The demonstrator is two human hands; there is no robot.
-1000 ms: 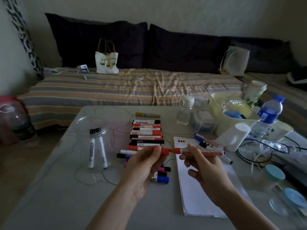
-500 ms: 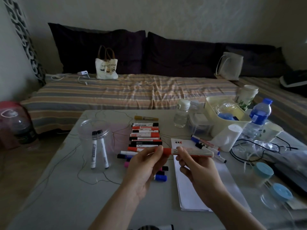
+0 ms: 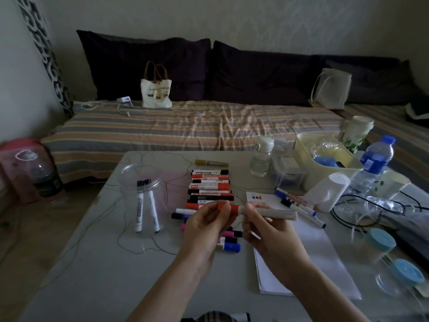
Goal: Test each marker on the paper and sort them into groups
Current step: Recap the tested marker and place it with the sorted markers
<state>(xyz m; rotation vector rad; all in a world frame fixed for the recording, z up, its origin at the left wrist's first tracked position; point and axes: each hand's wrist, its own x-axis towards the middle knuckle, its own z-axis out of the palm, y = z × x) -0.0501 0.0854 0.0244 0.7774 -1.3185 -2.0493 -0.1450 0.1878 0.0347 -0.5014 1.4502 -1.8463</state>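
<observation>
**A:** What do you have on the head view?

**B:** I see both hands raised above the worktop, sharing one red marker that lies level between them. My left hand pinches its red cap end with curled fingertips; my right hand is curled round the pale barrel.

**A:** Is the cap on or off?

**B:** I cannot tell; the fingers cover the join.

**A:** Where are the other markers?

**B:** A row of red and black markers lies side by side just beyond my hands, with a yellow marker apart at the far end. A few blue, pink and black ones lie under my left hand. Two black-capped markers stand in a clear jar to the left. Three slim pens lie across the top corner of the paper.

**A:** Any marks on the paper?

**B:** Small black and red test marks near its far edge.
</observation>
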